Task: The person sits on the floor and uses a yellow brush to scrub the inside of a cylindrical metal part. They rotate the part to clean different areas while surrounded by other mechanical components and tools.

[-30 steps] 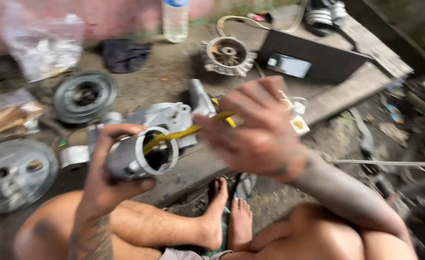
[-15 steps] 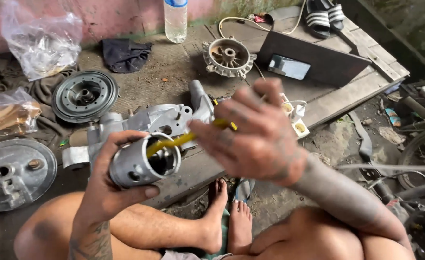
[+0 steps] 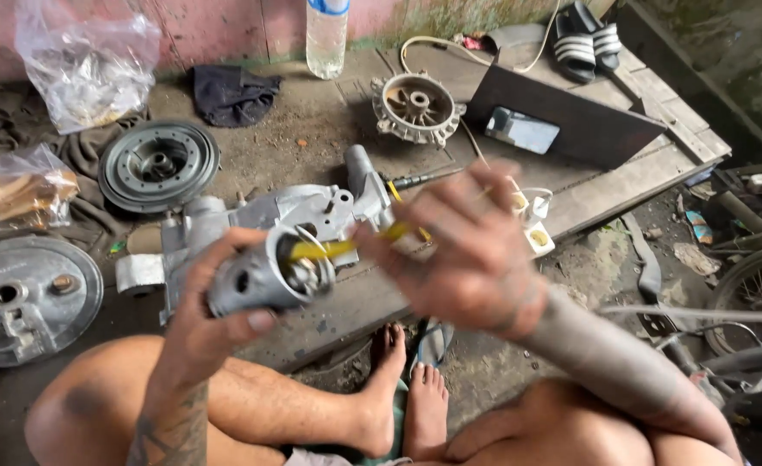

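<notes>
My left hand (image 3: 204, 315) grips a grey metal piston (image 3: 260, 278), a hollow cylinder with its open end turned to the right. My right hand (image 3: 463, 250) holds a yellow-handled tool (image 3: 338, 248) whose tip reaches inside the piston's open end. Both hands are raised above a silver engine casing (image 3: 264, 216) that lies on the wooden platform just behind them. My bare knees and feet show below.
On the platform (image 3: 622, 177): a round grey pulley (image 3: 158, 164), a flat round cover plate (image 3: 27, 298), a finned metal hub (image 3: 417, 106), a water bottle (image 3: 326, 34), plastic bags (image 3: 83, 65), a dark cloth (image 3: 230, 93), a phone (image 3: 521, 129) on a dark board, sandals (image 3: 583, 39). A bicycle wheel (image 3: 756, 289) at right.
The piston has tilted in my left hand and shifted slightly up and right. The yellow tool has gone deeper into its open end. The camera view has steadied and moved a little.
</notes>
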